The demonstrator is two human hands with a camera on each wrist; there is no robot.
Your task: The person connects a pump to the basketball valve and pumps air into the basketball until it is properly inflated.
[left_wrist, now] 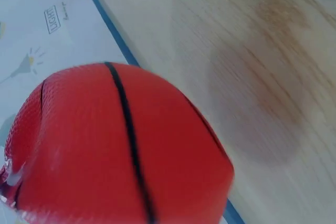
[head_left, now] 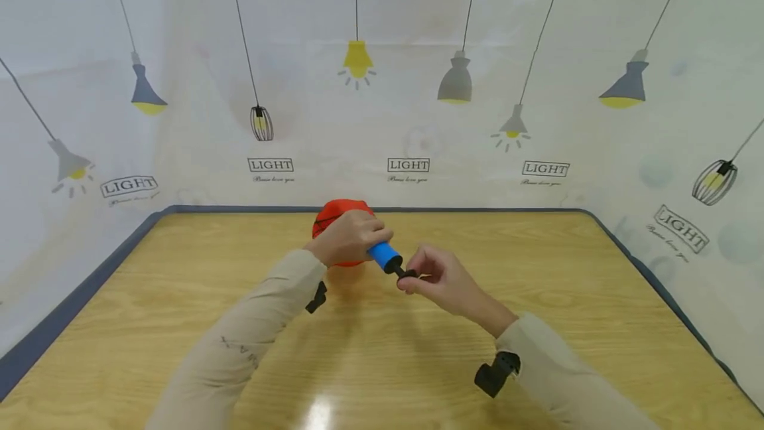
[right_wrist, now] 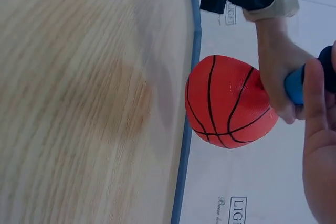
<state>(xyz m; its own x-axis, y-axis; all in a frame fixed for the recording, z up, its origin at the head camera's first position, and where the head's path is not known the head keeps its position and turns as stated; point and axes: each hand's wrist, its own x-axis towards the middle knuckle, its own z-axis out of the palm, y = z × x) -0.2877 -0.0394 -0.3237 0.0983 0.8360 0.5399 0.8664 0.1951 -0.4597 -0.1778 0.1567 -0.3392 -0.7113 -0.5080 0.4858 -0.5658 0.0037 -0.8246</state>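
In the head view my left hand (head_left: 351, 234) grips the blue barrel of a hand pump (head_left: 384, 255). My right hand (head_left: 440, 280) pinches the pump's black handle (head_left: 407, 275) at the near end; a stretch of black rod shows between handle and barrel. Behind the left hand is a red toy basketball (head_left: 346, 206) with black lines. The left wrist view shows this basketball (left_wrist: 89, 145) close up, soft and creased, with a dent at its left side. In the right wrist view the basketball (right_wrist: 220, 98) hangs beyond the left hand (right_wrist: 278, 72); the pump's tip is hidden.
A wooden table (head_left: 179, 297) with a dark blue edge lies beneath both hands, with shadows on it. A white backdrop (head_left: 406, 111) printed with hanging lamps stands around the back and sides. Each wrist carries a black camera strap (head_left: 498, 373).
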